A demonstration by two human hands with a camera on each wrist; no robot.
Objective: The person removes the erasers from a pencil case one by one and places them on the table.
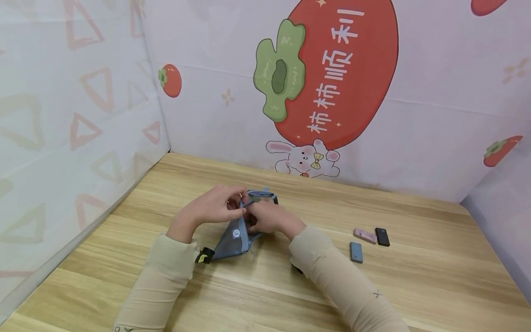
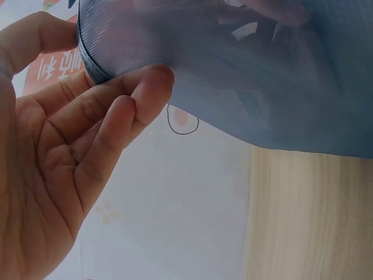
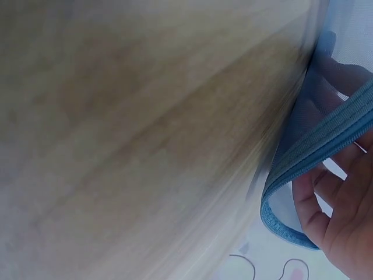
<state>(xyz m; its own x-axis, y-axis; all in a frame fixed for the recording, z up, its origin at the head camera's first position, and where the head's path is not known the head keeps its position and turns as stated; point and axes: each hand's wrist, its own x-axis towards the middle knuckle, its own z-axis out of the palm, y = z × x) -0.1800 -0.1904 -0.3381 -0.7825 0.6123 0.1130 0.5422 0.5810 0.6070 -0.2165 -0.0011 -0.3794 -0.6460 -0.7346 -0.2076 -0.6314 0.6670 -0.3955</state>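
A blue mesh zip pouch (image 1: pixel 230 242) stands tilted on the table, its zipped mouth spread apart. My left hand (image 1: pixel 213 205) pinches the rim of that mouth between thumb and fingers. In the left wrist view, the left fingertips (image 2: pixel 152 87) press against the mesh just below the zipper edge. My right hand (image 1: pixel 267 216) reaches through the mouth into the pouch. Its fingers (image 3: pixel 312 210) show bent inside the zipper band in the right wrist view, partly behind mesh. Whether they hold anything cannot be made out.
On the wooden table (image 1: pixel 415 276), right of the right forearm, lie three small flat rectangular pieces: pink (image 1: pixel 365 235), black (image 1: pixel 382 237) and blue (image 1: pixel 356 252). A black piece with a yellow mark (image 1: pixel 205 256) sits by the left cuff. Printed walls (image 1: pixel 207 115) enclose the back and sides.
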